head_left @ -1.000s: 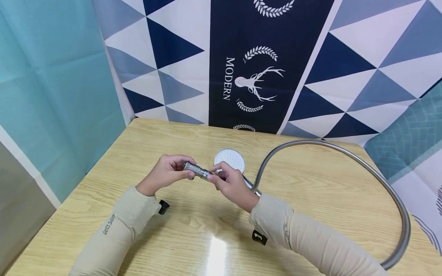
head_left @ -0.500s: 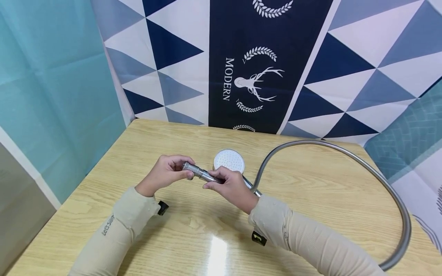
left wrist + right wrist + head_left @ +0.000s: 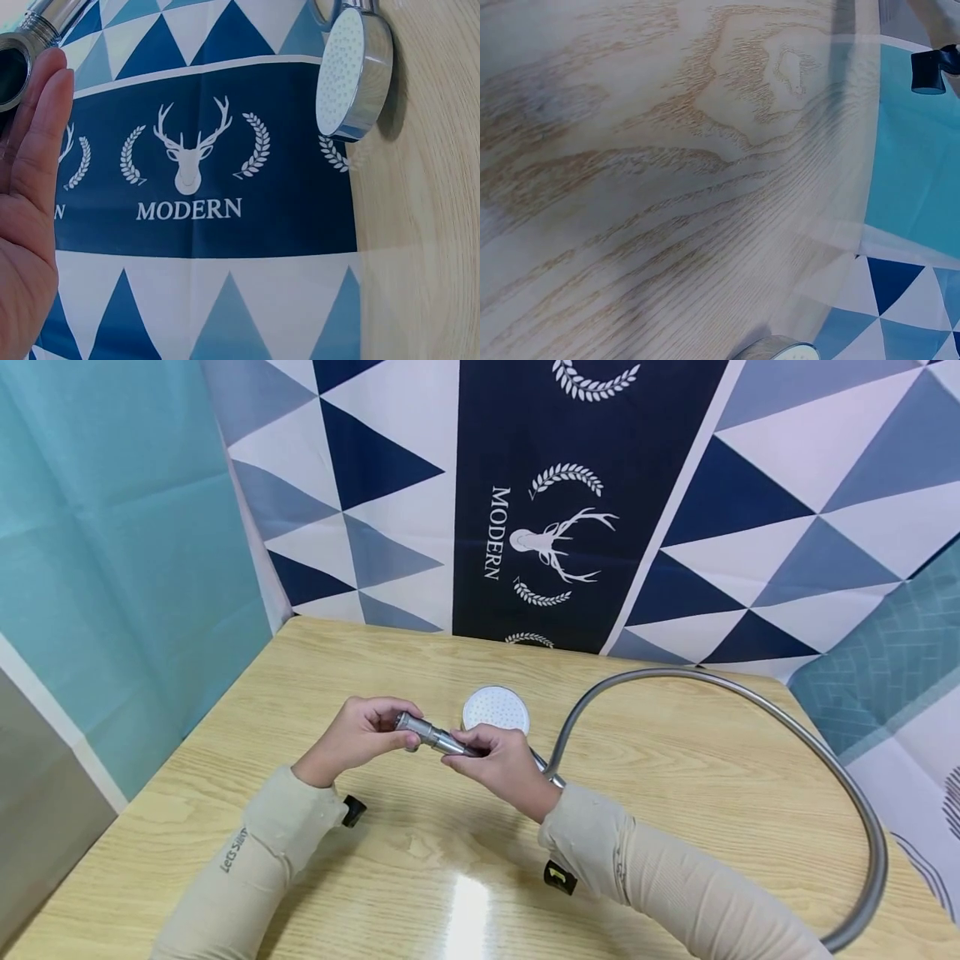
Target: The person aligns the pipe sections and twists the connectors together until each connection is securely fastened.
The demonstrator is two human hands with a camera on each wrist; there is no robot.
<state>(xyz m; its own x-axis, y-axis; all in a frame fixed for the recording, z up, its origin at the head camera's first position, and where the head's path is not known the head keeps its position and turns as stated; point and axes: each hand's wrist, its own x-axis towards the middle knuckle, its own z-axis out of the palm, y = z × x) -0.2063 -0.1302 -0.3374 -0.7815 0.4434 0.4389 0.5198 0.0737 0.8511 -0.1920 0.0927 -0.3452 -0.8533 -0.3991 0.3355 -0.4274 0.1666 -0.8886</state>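
A silver metal tube fitting (image 3: pixel 438 740) is held between both hands, above the table. My left hand (image 3: pixel 352 742) pinches its left end between thumb and fingers. My right hand (image 3: pixel 504 764) grips the other end, with thumb below and fingers above. In the left wrist view, the fitting (image 3: pixel 39 24) ends in a round dark opening beside the left fingers (image 3: pixel 46 127). Just behind the right hand lies a round shower head (image 3: pixel 495 708) with a white dotted face, its chrome handle partly hidden by that hand. A grey hose (image 3: pixel 750 695) runs up to the right hand's wrist.
The hose loops widely over the right side of the wooden table (image 3: pixel 360 868) and passes behind the right sleeve (image 3: pixel 697 877). Patterned cloth (image 3: pixel 390 518) hangs along the back edge. A teal curtain (image 3: pixel 127 577) stands at the left.
The right fingers have shifted their hold on the fitting, thumb moving down and fingers up, baring more of the tube. The left hand stays nearly still. Little differs over the last half second.
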